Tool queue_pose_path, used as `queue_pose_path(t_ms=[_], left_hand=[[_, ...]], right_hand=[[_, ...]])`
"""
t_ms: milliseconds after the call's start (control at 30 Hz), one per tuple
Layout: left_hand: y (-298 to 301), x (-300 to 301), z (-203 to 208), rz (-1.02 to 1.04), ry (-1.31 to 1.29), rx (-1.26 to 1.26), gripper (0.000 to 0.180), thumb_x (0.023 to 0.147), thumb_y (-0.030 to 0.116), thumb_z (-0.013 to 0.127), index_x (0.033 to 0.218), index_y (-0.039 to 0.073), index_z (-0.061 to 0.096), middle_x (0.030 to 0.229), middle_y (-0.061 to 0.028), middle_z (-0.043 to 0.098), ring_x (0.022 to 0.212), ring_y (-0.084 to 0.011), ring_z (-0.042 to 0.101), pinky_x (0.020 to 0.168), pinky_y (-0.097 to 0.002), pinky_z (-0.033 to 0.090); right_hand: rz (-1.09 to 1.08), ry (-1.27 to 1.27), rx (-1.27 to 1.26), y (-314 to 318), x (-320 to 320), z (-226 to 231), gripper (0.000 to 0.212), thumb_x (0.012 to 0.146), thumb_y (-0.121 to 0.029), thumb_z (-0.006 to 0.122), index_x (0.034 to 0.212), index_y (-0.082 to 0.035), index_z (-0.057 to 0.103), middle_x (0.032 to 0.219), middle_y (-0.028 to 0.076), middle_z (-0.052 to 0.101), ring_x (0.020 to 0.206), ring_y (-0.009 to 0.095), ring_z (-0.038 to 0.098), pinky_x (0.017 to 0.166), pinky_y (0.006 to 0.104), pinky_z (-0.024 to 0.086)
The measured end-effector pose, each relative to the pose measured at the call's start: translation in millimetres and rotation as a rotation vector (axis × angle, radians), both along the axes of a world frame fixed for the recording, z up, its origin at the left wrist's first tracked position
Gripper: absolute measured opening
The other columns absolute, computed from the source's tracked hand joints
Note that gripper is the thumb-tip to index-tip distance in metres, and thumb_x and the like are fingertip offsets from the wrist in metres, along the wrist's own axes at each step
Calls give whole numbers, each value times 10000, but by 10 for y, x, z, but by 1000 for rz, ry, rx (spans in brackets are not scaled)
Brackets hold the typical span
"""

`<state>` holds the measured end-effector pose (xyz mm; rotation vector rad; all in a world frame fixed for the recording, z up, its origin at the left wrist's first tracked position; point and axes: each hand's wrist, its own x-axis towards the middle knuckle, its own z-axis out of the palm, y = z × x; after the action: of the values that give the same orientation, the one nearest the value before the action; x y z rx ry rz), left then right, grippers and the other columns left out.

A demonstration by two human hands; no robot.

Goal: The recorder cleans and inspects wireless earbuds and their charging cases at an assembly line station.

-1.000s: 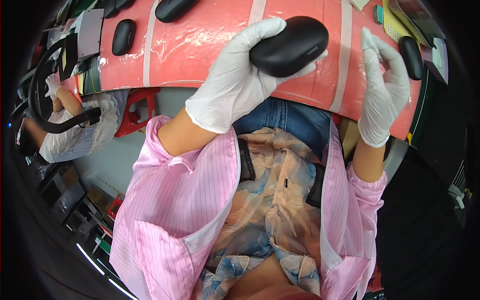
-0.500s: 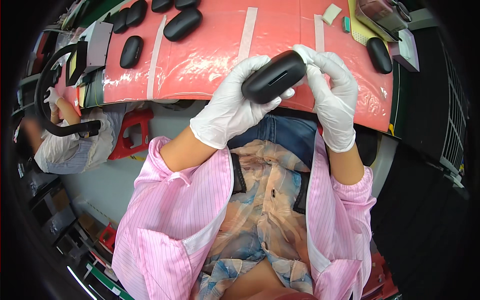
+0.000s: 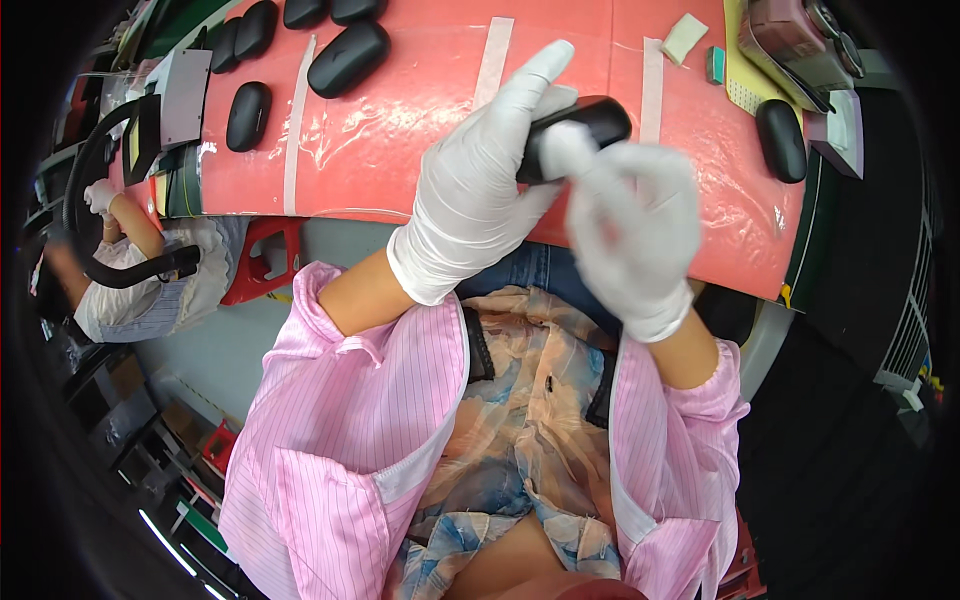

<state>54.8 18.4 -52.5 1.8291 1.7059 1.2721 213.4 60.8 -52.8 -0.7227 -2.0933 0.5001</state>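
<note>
A glossy black oblong case (image 3: 606, 118) with rounded ends, resembling an earbud case, is tilted above the front part of the pink-covered table. Gripping its left end is my white-gloved left hand (image 3: 465, 185), one finger stretched out past it. My right hand (image 3: 640, 225), also gloved in white, is in front of the case with its fingertips over the near face. Motion smears those fingers, so I cannot tell whether they hold anything. The same blur and the gloves hide much of the case.
Several similar black cases (image 3: 349, 60) lie at the table's far left, and a single case (image 3: 780, 140) lies at the right. A pale block (image 3: 684, 38) and a small green block (image 3: 715, 65) sit nearby. Another person's gloved hand (image 3: 101, 196) shows at far left, beside a black curved tube (image 3: 130, 262).
My right hand has moved from the case's right end down and left across its near face. The left hand has turned, and the case has shifted slightly right.
</note>
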Motion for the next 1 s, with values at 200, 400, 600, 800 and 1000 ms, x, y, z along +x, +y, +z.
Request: queue_pose_path(t_ms=[200, 400, 600, 800, 1000], left_hand=[[19, -69, 58, -68, -70, 200, 832, 692, -2, 827, 1406, -19, 403, 1128, -138, 688, 1004, -189, 679, 888, -305, 529], [21, 7, 89, 6, 21, 218, 832, 676, 87, 829, 1416, 86, 450, 1009, -88, 711, 871, -244, 705, 721, -308, 559], [-117, -52, 229, 13, 164, 119, 939, 648, 44, 863, 1451, 19, 375, 1105, -145, 705, 980, -233, 708, 814, -286, 564], [-206, -35, 175, -33, 34, 234, 844, 688, 30, 842, 1420, 13, 421, 1117, -144, 694, 1011, -209, 689, 876, -304, 546], [-113, -5, 261, -148, -1261, -403, 482, 858, 160, 673, 1307, 43, 545, 1147, -65, 626, 1024, -168, 616, 898, -319, 509]], right_hand=[[-7, 247, -620, 82, 6, 20, 246, 879, 32, 605, 1111, -14, 674, 896, 56, 640, 805, 169, 605, 740, 295, 490], [63, 819, -1198, 28, -56, 57, 242, 909, -53, 630, 1148, -34, 662, 926, 53, 657, 866, 123, 617, 762, 271, 499], [42, -134, 141, -181, -23, 276, 341, 672, 34, 695, 991, -76, 740, 875, 69, 602, 783, 227, 590, 711, 359, 472], [3, 463, -808, -39, 5, 169, 261, 879, 50, 582, 1103, -12, 700, 896, 49, 614, 812, 130, 577, 729, 270, 464], [-65, 406, -460, 227, 87, 234, 218, 910, 24, 564, 1086, 17, 691, 874, 39, 609, 818, 130, 577, 768, 281, 469]])
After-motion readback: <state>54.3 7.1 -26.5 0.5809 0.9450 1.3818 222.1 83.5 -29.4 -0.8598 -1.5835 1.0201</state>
